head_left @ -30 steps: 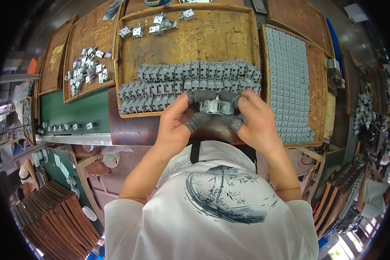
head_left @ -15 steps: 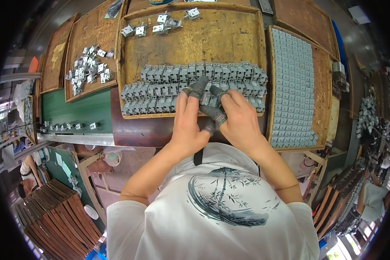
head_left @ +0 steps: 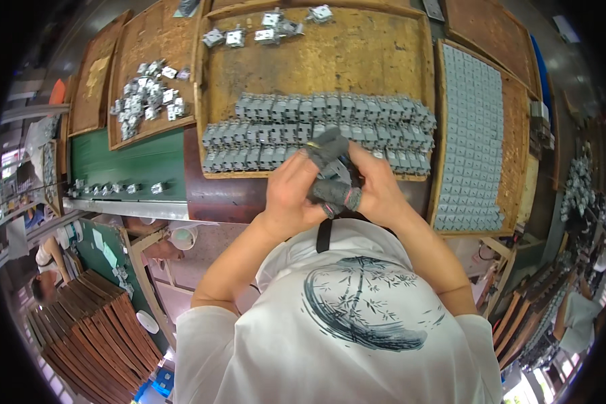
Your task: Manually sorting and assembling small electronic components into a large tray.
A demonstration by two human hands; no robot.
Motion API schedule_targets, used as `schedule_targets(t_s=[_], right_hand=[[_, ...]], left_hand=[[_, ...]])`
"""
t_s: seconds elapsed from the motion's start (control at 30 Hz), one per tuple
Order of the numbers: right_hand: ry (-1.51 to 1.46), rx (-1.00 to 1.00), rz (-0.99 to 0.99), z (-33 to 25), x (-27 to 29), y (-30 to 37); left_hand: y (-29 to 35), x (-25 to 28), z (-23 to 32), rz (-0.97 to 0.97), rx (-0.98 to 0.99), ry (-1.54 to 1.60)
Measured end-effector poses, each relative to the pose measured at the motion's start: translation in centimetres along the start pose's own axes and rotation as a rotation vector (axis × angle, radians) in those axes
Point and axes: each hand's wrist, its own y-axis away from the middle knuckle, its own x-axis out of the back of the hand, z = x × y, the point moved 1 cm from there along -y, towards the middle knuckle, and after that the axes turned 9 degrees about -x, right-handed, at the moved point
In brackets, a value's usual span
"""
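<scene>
My left hand (head_left: 291, 192) and my right hand (head_left: 382, 188) meet above the front edge of a wooden tray (head_left: 303, 60). Dark grey cloth covers cover several of the fingertips. Closed between both hands is a small grey block-shaped part (head_left: 344, 168), mostly hidden by the fingers. Just beyond the hands, rows of similar grey housings (head_left: 276, 108) stand packed side by side in the tray. A loose group of silvery-white parts (head_left: 271, 27) lies at the tray's far left.
To the right, another tray (head_left: 441, 135) holds tight rows of flat grey pieces (head_left: 473, 135). On the left, a tray (head_left: 118, 81) carries a heap of small silvery parts (head_left: 148, 97). A few more parts (head_left: 133, 188) line the green surface (head_left: 131, 160). Wooden boards (head_left: 94, 330) lean lower left.
Both hands have drawn closer together, their covered fingers folding further over the grey part. The whole view has shifted, so the trays appear slightly further right.
</scene>
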Motion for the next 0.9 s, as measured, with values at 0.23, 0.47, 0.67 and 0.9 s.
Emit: schedule_targets(t_s=[0.23, 0.47, 0.67, 0.9], right_hand=[[0.079, -0.144, 0.384, 1.5, 3.9, 3.8], [-0.139, -0.185, 0.832, 11.0, 14.8, 14.1], [-0.037, -0.326, 1.311, 18.9, 21.2, 23.6], [0.575, -0.980, 1.249, 23.7, 24.4, 29.4]], left_hand=[[-2.9, 7.5, -5.1, -0.066, 0.159, -0.412], [-2.2, 13.4, -19.0, -0.290, 0.633, -0.086], [-1.1, 15.9, -22.3, -0.526, 0.784, 0.060], [-2.3, 14.1, -20.7, -0.370, 0.838, 0.067]])
